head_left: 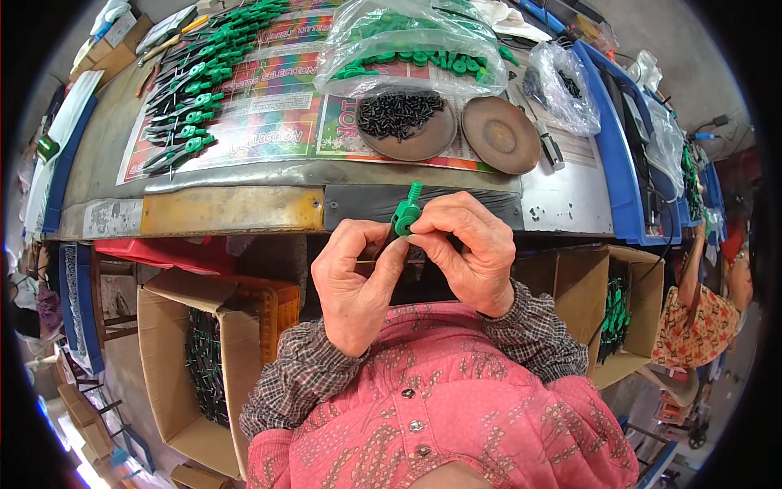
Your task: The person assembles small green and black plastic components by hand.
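My left hand (356, 277) and my right hand (464, 248) meet in front of the table's near edge. Between them is a green plastic fitting (405, 215) with a ribbed, threaded-looking end pointing up and a round knob on its side. My left hand is closed on its lower part, where a dark piece shows beside the fingers. The thumb and finger of my right hand pinch the round knob; whether a small piece is also in that pinch is hidden. Beyond my hands, a brown round dish (436, 140) holds a heap of small black pieces (399, 112).
Rows of green-and-black assemblies (191, 122) lie at the left. A plastic bag of green parts (407, 49) sits at the back, and a second brown dish (501, 134) near a blue tray (607, 138). Cardboard boxes (236, 359) flank me below; another person (700, 318) is at right.
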A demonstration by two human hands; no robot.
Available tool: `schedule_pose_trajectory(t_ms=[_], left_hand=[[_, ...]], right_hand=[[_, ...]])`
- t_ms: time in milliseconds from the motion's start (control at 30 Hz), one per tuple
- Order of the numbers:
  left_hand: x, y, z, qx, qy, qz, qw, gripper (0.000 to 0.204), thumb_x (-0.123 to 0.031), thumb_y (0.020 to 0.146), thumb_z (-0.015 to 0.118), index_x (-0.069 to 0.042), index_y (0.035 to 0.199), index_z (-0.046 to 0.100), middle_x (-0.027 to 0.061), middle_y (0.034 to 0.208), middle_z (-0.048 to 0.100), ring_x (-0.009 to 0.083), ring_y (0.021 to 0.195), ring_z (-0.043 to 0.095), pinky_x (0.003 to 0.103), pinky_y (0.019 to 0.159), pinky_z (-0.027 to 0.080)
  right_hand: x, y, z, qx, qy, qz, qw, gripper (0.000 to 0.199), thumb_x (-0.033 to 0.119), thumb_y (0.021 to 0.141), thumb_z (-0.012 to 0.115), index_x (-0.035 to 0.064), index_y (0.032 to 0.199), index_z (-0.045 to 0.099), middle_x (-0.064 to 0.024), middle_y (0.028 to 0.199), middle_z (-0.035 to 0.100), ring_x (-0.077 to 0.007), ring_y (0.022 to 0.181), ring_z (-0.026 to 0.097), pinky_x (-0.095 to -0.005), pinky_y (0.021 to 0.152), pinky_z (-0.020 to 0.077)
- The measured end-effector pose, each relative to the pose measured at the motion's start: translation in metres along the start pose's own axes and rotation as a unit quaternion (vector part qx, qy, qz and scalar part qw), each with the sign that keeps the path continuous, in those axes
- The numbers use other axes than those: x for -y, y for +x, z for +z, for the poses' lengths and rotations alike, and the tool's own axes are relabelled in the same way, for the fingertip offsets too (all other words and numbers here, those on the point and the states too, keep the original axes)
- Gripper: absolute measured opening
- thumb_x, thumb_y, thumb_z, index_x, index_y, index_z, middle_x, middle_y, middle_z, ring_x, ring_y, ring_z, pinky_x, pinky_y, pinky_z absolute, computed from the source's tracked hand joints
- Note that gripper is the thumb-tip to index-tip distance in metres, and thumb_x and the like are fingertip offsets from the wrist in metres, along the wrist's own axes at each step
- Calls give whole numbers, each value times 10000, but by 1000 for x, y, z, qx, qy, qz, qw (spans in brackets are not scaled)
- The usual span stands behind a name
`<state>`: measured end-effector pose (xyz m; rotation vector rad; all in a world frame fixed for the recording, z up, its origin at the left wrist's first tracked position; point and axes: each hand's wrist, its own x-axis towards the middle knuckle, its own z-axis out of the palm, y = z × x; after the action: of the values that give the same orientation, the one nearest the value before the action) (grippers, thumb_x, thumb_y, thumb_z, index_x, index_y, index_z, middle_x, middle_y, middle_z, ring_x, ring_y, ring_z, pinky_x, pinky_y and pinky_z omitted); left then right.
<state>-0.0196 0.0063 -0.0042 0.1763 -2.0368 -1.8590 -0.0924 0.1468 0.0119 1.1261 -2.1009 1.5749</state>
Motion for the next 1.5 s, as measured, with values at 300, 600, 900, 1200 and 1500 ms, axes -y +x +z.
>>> schedule_pose_trajectory(t_ms=[300,600,900,1200,1500], left_hand=[[2,0,3,-53,64,79,993,148,41,784,702,20,912,632,77,822,586,132,674,560,251,599,463],[2,2,6,-62,74,84,992,121,40,802,690,23,905,630,93,844,595,134,690,598,249,610,495],[-1,4,8,-60,64,87,992,93,45,829,661,30,909,616,86,861,585,121,678,603,242,593,498],[-1,4,7,-56,77,91,991,79,6,854,661,19,902,599,50,837,572,97,716,552,232,634,457],[-1,0,0,16,-59,-44,997,72,9,858,654,28,887,591,48,819,569,92,685,566,229,610,467]], right_hand=[[-2,-4,9,-16,68,56,996,142,-37,768,717,-9,879,631,-94,814,625,-171,679,625,-267,587,512],[2,-4,16,-26,120,109,986,87,-56,818,675,-35,881,619,-79,822,611,-124,658,625,-233,578,522],[-2,-5,16,-24,310,226,923,62,-29,875,642,-31,918,597,-40,824,619,-78,674,615,-206,602,519],[4,6,12,-29,382,303,873,213,-56,839,665,-27,1015,549,-33,836,582,-66,659,582,-199,560,498],[0,10,-2,90,366,352,856,224,-10,831,685,-55,1042,624,-5,924,559,-52,667,548,-186,535,444]])
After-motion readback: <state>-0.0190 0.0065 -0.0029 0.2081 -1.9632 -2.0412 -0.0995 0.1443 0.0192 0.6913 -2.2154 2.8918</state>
